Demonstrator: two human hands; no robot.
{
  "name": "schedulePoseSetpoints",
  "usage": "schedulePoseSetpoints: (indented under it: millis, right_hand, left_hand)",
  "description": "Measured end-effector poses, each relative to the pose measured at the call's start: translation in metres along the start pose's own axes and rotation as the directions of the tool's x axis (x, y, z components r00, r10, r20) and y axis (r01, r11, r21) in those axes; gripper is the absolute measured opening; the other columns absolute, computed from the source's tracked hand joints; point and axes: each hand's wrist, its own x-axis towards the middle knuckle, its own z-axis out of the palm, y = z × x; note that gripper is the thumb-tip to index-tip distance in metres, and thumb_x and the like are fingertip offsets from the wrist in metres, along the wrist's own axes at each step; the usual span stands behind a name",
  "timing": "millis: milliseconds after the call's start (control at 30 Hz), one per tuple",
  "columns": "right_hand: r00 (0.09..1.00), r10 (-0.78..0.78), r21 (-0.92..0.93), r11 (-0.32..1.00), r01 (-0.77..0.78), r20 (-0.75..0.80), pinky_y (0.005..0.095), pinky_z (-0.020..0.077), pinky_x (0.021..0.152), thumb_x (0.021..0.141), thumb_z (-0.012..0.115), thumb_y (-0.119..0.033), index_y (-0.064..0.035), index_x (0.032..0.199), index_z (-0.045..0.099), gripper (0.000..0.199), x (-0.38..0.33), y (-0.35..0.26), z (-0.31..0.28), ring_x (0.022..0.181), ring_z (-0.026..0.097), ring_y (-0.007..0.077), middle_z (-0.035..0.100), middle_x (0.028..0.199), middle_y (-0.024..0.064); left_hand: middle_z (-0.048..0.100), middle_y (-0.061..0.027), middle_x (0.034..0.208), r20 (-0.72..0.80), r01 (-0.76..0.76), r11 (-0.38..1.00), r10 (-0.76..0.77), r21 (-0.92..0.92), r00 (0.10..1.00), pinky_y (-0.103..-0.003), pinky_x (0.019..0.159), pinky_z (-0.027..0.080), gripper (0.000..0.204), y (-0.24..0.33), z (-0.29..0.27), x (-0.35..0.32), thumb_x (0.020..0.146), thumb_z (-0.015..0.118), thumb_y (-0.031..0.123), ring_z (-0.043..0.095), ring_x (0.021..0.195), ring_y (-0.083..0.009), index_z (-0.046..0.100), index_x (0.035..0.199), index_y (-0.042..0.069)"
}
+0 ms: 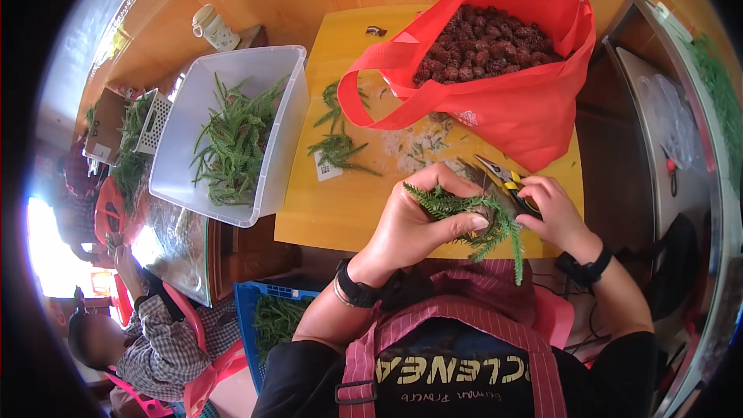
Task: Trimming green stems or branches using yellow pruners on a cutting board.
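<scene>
My left hand [422, 220] is closed around a small bunch of green pine-like sprigs [495, 220], its thumb pressed over the gathered base and the needles hanging toward my apron. What lies under the thumb is mostly hidden. Close by on the right, my right hand [559, 217] has its fingers and thumb around the handles of yellow-and-black pliers [511, 183], whose jaws point away to the upper left. Loose sprigs [338, 147] and green scraps lie on the yellow table [313, 217] beyond my hands.
A red bag [534, 108] full of brown pine cones [491, 42] stands at the table's back right. On the left is a clear plastic bin [267, 205] of sprigs. A blue crate [246, 317] sits lower left, near a seated person [166, 348]. A metal-edged shelf is at the right.
</scene>
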Motion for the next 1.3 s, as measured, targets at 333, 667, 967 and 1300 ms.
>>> schedulePoseSetpoints:
  millis: [333,667,967,1300]
  right_hand:
    - [0.978,-0.033,-0.286,0.958,-0.027,-0.205,0.0398,0.0391,0.086,0.07,0.062,-0.006,-0.0011,0.097,0.051,0.03,-0.003,0.014,0.026,0.105,0.045,0.0331,0.046,0.113,0.0156]
    - [0.943,0.311,0.218,0.935,-0.281,-0.117,0.0295,0.0382,0.054,0.076,0.053,-0.004,0.0019,0.078,0.048,0.008,-0.018,-0.026,-0.035,0.061,0.052,0.0184,0.049,0.068,0.0095]
    - [0.998,-0.044,0.219,0.974,0.054,-0.054,0.0331,0.0467,0.063,0.071,0.065,-0.017,0.0007,0.072,0.054,0.022,-0.016,-0.081,-0.091,0.08,0.061,0.0307,0.059,0.07,0.013]
    - [0.999,0.031,0.23,0.973,-0.022,-0.038,0.034,0.0457,0.061,0.069,0.069,-0.013,-0.0015,0.069,0.052,0.021,-0.011,-0.089,-0.093,0.076,0.06,0.0323,0.055,0.067,0.0132]
  left_hand:
    - [0.06,-0.0043,0.087,-0.022,-0.043,0.998,0.042,-0.052,0.999,-0.023,0.073,0.047,0.023,0.002,-0.005,-0.003,0.077,0.07,0.005,0.056,0.082,-0.0074,0.053,0.092,0.0]
    - [0.061,-0.0108,0.089,-0.016,0.061,0.993,-0.06,0.099,0.998,-0.027,0.074,0.047,0.021,0.006,-0.012,-0.01,0.073,0.07,0.002,0.058,0.082,-0.0142,0.054,0.087,0.0]
    - [0.062,-0.0091,0.085,-0.014,0.088,0.993,-0.087,0.077,0.996,-0.026,0.072,0.047,0.023,0.012,-0.006,-0.009,0.069,0.075,0.003,0.058,0.08,-0.0133,0.058,0.084,0.0]
    - [0.062,-0.0078,0.083,-0.021,0.103,0.984,-0.101,0.145,0.995,-0.026,0.072,0.046,0.021,0.015,-0.006,-0.01,0.068,0.075,0.003,0.058,0.078,-0.0134,0.06,0.082,-0.001]
